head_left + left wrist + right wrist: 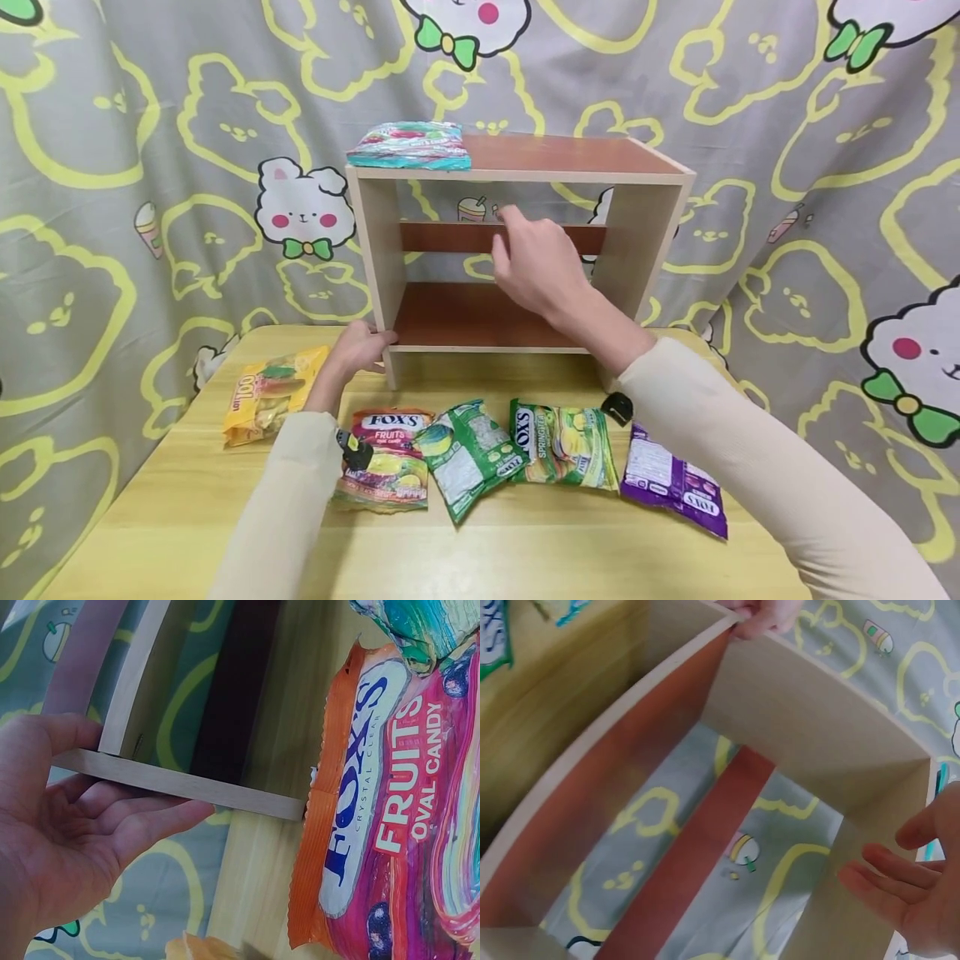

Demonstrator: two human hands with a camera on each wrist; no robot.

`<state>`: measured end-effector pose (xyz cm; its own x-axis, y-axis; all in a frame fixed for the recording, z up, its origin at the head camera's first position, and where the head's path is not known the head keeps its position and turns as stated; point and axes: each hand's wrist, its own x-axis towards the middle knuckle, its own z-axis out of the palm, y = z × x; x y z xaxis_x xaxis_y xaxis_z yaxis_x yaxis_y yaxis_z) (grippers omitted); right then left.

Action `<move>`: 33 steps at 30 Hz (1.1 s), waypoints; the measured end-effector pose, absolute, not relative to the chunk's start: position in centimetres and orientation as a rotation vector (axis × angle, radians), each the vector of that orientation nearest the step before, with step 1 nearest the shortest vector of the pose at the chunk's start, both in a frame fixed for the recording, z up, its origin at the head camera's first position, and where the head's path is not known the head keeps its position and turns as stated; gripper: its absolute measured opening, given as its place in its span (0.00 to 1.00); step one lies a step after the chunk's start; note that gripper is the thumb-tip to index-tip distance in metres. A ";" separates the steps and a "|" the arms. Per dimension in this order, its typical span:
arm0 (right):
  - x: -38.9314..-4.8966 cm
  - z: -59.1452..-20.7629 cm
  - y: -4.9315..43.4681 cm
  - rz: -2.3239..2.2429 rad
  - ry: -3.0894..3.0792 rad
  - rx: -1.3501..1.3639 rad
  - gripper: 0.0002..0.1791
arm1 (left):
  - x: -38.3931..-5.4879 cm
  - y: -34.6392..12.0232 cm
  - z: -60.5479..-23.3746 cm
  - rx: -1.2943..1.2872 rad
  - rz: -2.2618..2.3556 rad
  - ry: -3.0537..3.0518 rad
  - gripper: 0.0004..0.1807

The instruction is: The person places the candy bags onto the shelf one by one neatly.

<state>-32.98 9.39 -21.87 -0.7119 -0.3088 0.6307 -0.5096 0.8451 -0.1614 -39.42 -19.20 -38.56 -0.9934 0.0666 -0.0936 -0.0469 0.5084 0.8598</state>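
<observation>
A small wooden shelf (517,177) with a red-brown lower board stands upright on the table. My left hand (360,346) grips its left side panel near the lower board. In the left wrist view, the thumb lies on one side of the panel (187,787) and the fingers on the other. My right hand (542,265) hovers at the shelf's open front with fingers loosely bent and nothing in them; the right wrist view has this hand (922,877) beside the top board. On the shelf's top left corner lies a teal candy bag (412,147).
In front of the shelf lie an orange-red Fox's Fruits bag (390,458), two green candy bags (471,457) and a purple Fox's bag (671,483). A yellow bag (273,396) sits left of my left hand. Behind hangs a patterned grey curtain (225,275).
</observation>
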 end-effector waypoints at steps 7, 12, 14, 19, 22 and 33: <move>-32.4 -23.5 12.3 0.343 -2.537 0.539 0.12 | -39.5 -19.1 -38.5 0.025 1.496 2.631 0.20; -32.4 -24.1 14.4 0.299 -2.602 0.512 0.16 | -39.3 -19.1 -38.4 0.007 1.507 2.623 0.24; -32.5 -24.4 15.6 0.292 -2.648 0.481 0.19 | -39.3 -18.9 -38.4 0.008 1.502 2.624 0.25; -32.8 -25.5 18.6 0.315 -2.830 0.394 0.26 | -39.3 -18.9 -38.3 0.010 1.478 2.653 0.25; -33.0 -26.3 20.4 0.338 -2.951 0.336 0.26 | -39.4 -18.9 -38.4 0.010 1.475 2.659 0.24; -33.6 -31.2 27.7 0.364 -3.043 0.241 0.24 | -39.2 -19.3 -38.3 0.011 1.473 2.644 0.27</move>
